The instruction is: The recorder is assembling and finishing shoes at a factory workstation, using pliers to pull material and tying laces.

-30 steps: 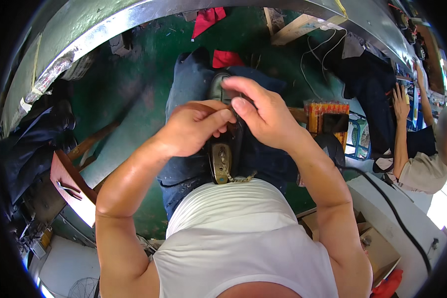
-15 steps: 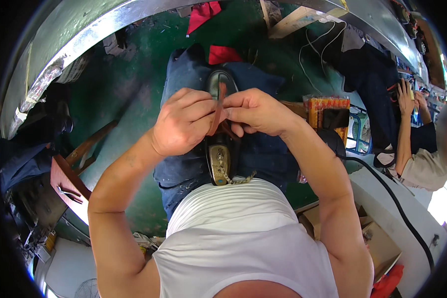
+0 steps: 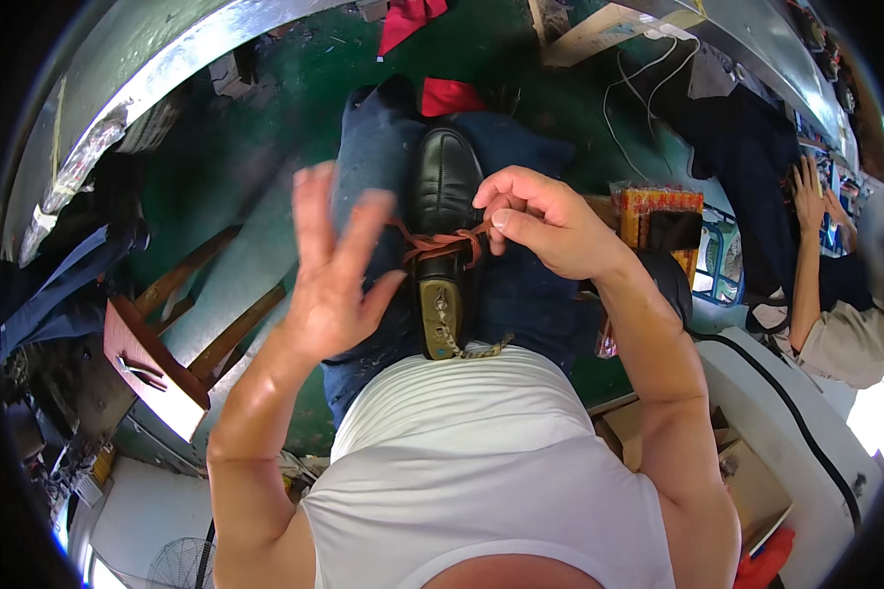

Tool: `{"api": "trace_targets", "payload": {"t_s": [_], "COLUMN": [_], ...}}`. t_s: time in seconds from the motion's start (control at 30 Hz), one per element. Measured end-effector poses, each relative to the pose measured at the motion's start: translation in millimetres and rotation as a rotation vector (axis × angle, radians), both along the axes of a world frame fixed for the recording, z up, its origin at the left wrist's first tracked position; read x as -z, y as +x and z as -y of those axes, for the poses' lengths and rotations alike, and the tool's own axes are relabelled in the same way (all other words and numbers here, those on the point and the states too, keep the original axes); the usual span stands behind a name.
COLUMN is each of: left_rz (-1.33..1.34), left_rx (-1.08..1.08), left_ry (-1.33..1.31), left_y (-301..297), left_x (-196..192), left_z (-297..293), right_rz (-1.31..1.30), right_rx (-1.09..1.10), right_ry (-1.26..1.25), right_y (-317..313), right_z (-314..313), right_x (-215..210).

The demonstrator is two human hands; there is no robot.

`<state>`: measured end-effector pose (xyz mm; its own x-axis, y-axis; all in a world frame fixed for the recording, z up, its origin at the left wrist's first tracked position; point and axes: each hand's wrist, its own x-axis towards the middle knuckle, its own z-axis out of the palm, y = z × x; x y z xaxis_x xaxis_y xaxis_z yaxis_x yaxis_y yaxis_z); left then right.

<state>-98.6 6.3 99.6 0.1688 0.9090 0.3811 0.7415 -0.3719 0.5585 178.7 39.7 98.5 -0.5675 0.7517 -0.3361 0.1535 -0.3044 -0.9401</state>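
A black leather shoe (image 3: 446,187) lies along my lap, toe pointing away from me. A dull gold piece (image 3: 438,309) with a plaited cord (image 3: 473,350) shows at its near end. Reddish-brown strips (image 3: 440,241) are wound across the shoe's middle, with loose loops beside it. My right hand (image 3: 550,224) pinches one end of the strip at the shoe's right side. Left of the shoe my left hand (image 3: 334,263) is raised with its fingers spread, slightly blurred and holding nothing.
A low wooden stool (image 3: 152,348) with pliers (image 3: 139,372) on it stands at left. Red cloth pieces (image 3: 450,97) lie beyond my knees. A red-and-yellow box (image 3: 638,208) and black cable (image 3: 801,402) are at right. Farther right, another person's hands (image 3: 808,201) work at a metal bench.
Both hands were together over the shoe, holding the strip upright. My left hand has let go and swung left, opening. The strip now lies across the shoe, and my right hand has shifted right.
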Motion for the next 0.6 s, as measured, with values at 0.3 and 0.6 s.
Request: {"api": "trace_targets", "payload": {"t_s": [0.3, 0.6], "left_rz": [0.549, 0.850], "left_rx": [0.043, 0.270], "left_ry": [-1.092, -1.325], "left_y": [-53, -4], "left_x": [31, -4], "left_z": [-8, -15], "right_rz": [-0.055, 0.082], "right_rx": [-0.151, 0.362], "right_ry": [0.129, 0.611], "right_y": [35, -35], "right_z": [15, 7], "right_x": [0, 37]}}
